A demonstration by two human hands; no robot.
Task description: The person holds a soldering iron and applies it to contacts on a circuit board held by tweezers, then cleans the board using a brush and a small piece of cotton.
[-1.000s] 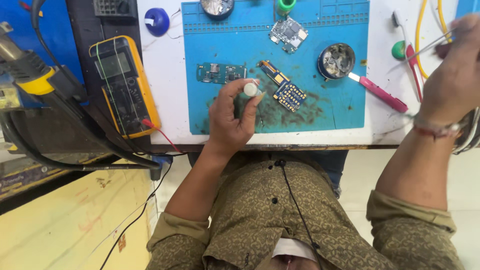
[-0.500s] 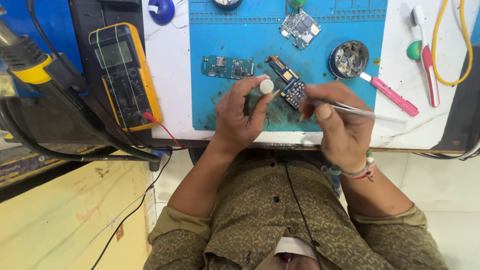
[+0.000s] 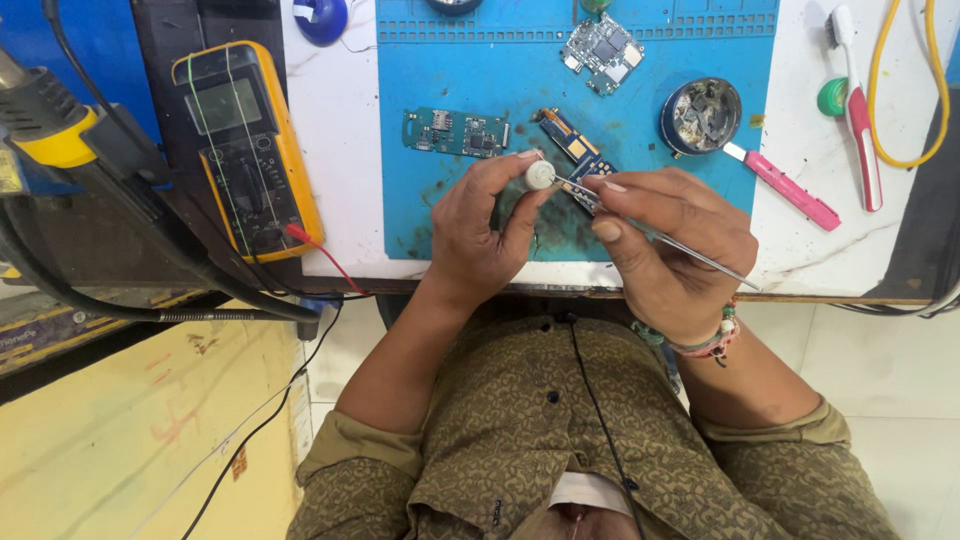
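Left hand point(image 3: 480, 235) raised over the near edge of the blue mat point(image 3: 480, 85), fingers clenched round a small white round container point(image 3: 540, 175), pinched between thumb and forefinger and tilted toward the other hand, probably to keep its opening within easy reach. Right hand point(image 3: 670, 250) just beside it, fingers grasping thin metal tweezers point(image 3: 640, 228) like a pen, tips touching the container's rim, long end trailing back over the wrist. Directly beneath both, a narrow circuit board point(image 3: 575, 150) lying slantwise on the mat, partly hidden by the fingers. Second green board point(image 3: 455, 132) near on the left, apart. Round metal tin point(image 3: 702, 115) and pink tool point(image 3: 780, 185) off to the right, yellow multimeter point(image 3: 245, 150) well apart on the left. Open mat between the boards; tabletop point(image 3: 340, 150) edge close under both wrists, little room there.
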